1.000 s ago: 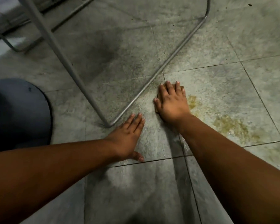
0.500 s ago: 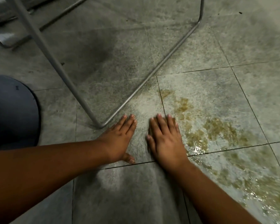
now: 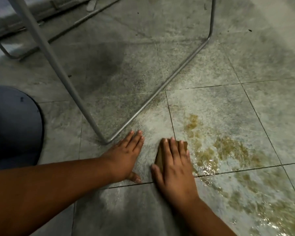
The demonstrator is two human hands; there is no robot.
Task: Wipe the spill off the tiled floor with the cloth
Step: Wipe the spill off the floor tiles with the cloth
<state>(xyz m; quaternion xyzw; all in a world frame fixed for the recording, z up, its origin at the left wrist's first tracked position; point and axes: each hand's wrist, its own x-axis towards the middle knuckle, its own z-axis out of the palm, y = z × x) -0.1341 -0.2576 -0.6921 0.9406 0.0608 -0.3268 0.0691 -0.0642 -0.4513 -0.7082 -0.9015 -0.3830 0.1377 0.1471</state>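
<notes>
Grey speckled tiled floor [image 3: 203, 68] with dark grout lines, seen from above. The right hand [image 3: 174, 165] lies flat, fingers straight and slightly spread, pressing a brown cloth [image 3: 160, 156] onto the floor; the cloth shows only at the thumb side of the hand and past the fingertips. The hand straddles a grout line, wrist on the nearer tile. Just beside its outer edge begins the spill [image 3: 228, 150], a yellow-brown, wet, glistening patch that spreads across the tile joint toward the lower right corner of the floor in view. The left hand [image 3: 126, 155] rests palm down on the floor, fingers straight and together, thumb out, holding nothing; it lies near the right hand but apart from it. Its fingertips are close to the bend of a metal tube frame [image 3: 150, 101], whose leg rises toward the upper left. A dark blue rounded object [image 3: 12, 126] sits at the left edge.
</notes>
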